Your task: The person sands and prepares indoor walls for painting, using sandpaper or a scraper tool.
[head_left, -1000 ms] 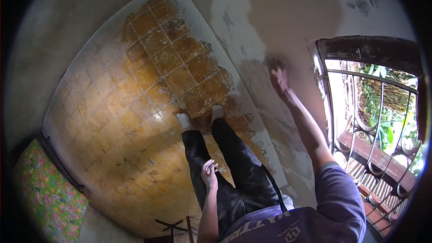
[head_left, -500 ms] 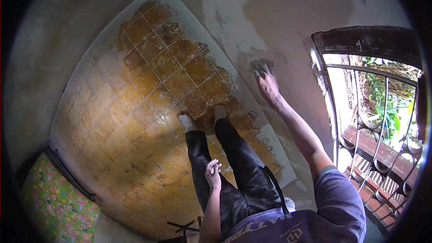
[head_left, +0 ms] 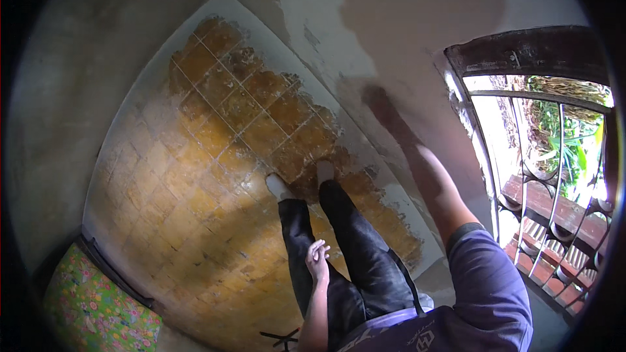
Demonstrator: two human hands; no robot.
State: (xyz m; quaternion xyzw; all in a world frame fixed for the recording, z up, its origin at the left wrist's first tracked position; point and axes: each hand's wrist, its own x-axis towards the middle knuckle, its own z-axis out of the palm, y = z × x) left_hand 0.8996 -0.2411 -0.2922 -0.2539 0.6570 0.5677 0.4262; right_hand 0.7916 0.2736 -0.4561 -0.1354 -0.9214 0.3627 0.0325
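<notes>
Wall surface [head_left: 313,0], pale and patchy, is seen across the upper centre and right of the frame. The right arm is stretched toward it, and the right hand [head_left: 386,109] is set at or close against the surface, above the centre. Step in hand, as judged: a patch of wall is being worked by the right hand. The hand is darkened by shadow and blurred; whether its fingers are spread, closed or gripping something cannot be told. The left hand [head_left: 317,255] is held over the dark trousers [head_left: 352,234], lower centre, fingers loosely bent, with no object seen in it.

For any further stroke, steady contact along the wall would be called for, with the fingers kept clear of the window frame [head_left: 531,54].

Surroundings: barred grille [head_left: 559,156] noted at right; worn tiled floor [head_left: 150,189] at left and centre; feet [head_left: 277,186] near mid-frame; floral green cloth [head_left: 98,303] at lower left. Reach rightward is limited by the frame; the worked patch is dimmed by a broad shadow [head_left: 424,6].
</notes>
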